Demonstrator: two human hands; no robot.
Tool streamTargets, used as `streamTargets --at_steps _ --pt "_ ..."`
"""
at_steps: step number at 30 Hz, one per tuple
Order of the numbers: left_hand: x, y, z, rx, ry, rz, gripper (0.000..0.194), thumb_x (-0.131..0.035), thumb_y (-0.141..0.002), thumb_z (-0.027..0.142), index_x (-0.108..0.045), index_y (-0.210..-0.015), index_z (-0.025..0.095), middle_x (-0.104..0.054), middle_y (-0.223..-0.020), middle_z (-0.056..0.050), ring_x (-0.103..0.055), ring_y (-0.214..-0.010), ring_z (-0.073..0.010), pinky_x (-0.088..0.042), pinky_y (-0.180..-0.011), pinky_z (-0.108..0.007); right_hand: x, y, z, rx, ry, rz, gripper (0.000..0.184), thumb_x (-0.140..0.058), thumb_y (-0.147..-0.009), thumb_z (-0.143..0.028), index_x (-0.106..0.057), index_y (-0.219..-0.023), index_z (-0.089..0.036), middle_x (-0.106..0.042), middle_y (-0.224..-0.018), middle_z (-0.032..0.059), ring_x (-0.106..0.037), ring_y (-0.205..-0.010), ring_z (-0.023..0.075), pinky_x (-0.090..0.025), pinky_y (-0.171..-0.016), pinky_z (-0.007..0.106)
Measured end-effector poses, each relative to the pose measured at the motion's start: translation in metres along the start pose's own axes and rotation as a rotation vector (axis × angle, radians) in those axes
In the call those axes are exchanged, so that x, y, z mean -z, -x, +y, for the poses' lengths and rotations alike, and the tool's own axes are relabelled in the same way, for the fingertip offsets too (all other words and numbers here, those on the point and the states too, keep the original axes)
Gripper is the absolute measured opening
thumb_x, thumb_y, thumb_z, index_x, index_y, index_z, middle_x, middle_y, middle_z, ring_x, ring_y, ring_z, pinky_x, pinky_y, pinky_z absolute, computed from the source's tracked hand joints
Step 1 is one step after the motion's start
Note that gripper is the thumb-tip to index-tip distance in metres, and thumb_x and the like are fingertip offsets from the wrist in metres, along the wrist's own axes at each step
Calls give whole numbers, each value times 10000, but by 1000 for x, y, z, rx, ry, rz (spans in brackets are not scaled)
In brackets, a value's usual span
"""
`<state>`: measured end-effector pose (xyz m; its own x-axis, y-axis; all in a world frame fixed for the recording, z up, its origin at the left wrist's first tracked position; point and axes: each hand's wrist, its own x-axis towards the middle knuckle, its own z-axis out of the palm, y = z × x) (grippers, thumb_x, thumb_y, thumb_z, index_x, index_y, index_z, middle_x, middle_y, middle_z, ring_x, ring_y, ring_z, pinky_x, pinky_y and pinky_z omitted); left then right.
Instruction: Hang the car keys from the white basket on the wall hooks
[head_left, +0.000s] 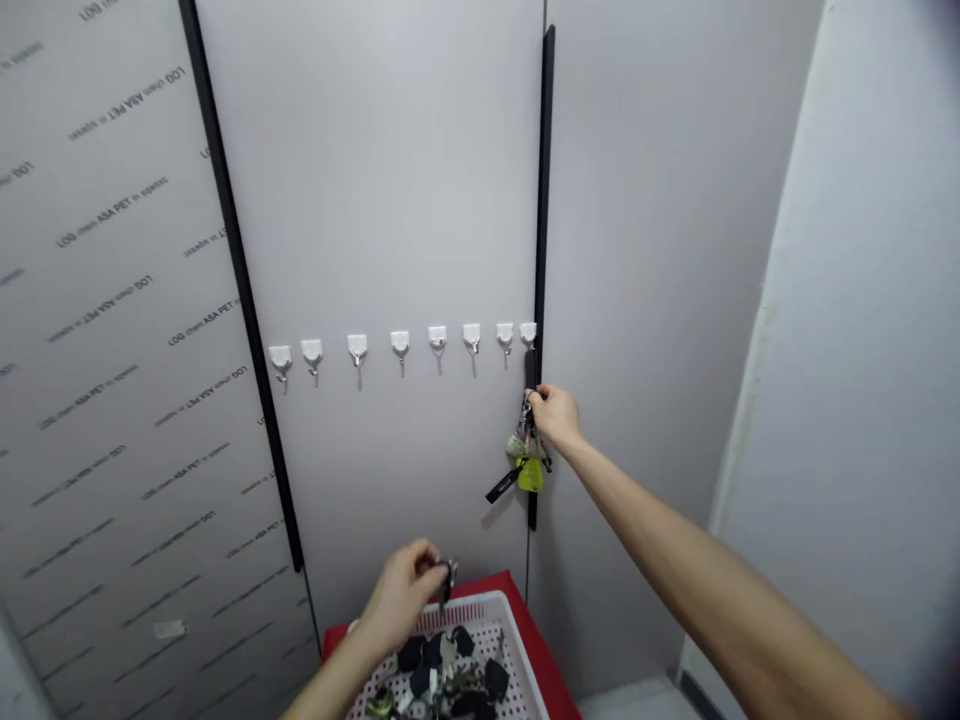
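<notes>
Right hand [553,412]: I see it pinching a keychain bunch [529,472], well above the basket [520,655].
Left hand [401,592]: pinching dark keys [448,580] over the basket.

Basket [520,655] — cropped below, black tag [503,486] — lettering unclear

The right grip [555,412] holds keychains [530,475] below the rightmost of 8 hooks [528,333], the left grip [400,592] keys [447,580].
</notes>
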<state>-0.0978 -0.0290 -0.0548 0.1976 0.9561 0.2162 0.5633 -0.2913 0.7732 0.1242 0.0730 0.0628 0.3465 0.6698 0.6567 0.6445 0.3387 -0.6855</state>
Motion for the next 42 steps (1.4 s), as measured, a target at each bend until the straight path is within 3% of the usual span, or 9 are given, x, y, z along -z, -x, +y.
streamTargets --at_steps 6,10,14,20,25,31,34,37,42 --pt "-6 28 -43 77 -116 -87 136 -361 -624 236 -456 -588 145 -455 -538 24 -404 -544 -95 -294 -513 -189 25 -43 -35 55 -123 208 170 -407 -618 -291 -495 -596 -148 -453 -515 -22 -382 -483 79 -275 -448 194" --pt "-9 36 -57 86 -183 -149 125 -353 -623 205 -465 -614 150 -489 -590 13 -432 -585 -99 -303 -545 -189 32 -34 -62 63 -369 -21 141 -430 -615 -279 -468 -583 -148 -418 -482 -42 -365 -431 56 -295 -419 181" --pt "-15 43 -74 89 -243 -226 120 -377 -609 205 -484 -642 160 -507 -628 8 -442 -612 -108 -307 -546 -195 25 16 -57 -38 -391 -318 128 -489 -578 -259 -448 -535 -145 -385 -436 -55 -352 -396 43 -290 -396 173" --pt "-18 49 -89 107 -139 -180 158 -375 -622 200 -489 -723 156 -522 -674 -5 -459 -620 -108 -339 -571 -207 -1 99 -7 -210 -322 -705 188 -444 -597 -317 -436 -537 -139 -404 -445 -42 -375 -402 56 -309 -402 187" --pt "-23 48 -87 143 -29 -61 231 -358 -624 156 -460 -831 148 -532 -770 -25 -469 -656 -105 -357 -610 -215 -32 164 20 26 6 -850 166 -339 -653 -251 -432 -549 -161 -466 -529 6 -440 -520 121 -362 -505 251" --pt "-28 51 -91 109 -67 -97 178 -366 -624 162 -487 -754 158 -536 -731 -14 -465 -672 -111 -349 -626 -222 -41 230 34 331 142 -929 181 -392 -583 -178 -501 -713 -243 -501 -809 31 -455 -780 182 -358 -691 288" --pt "-24 45 -90 141 -27 -105 168 -385 -615 181 -483 -748 149 -533 -688 -11 -465 -631 -109 -354 -589 -218 -31 223 31 397 178 -1112 248 -474 -541 -246 -520 -784 -253 -509 -866 39 -451 -809 214 -355 -679 308" --pt "-7 24 -66 110 99 -21 175 -418 -615 242 -479 -747 145 -531 -674 -10 -471 -628 -103 -352 -591 -213 -22 184 17 242 7 -1282 225 -484 -567 -346 -538 -733 -205 -550 -710 28 -489 -640 165 -367 -558 268" --pt "31 -27 20 116 527 -34 439 -196 -683 494 -378 -480 150 -427 -412 24 -378 -344 -52 -252 -375 -181 -25 112 -24 -263 -639 -843 497 -171 -673 -556 -332 -413 -165 -347 -371 -36 -320 -328 55 -274 -371 201"
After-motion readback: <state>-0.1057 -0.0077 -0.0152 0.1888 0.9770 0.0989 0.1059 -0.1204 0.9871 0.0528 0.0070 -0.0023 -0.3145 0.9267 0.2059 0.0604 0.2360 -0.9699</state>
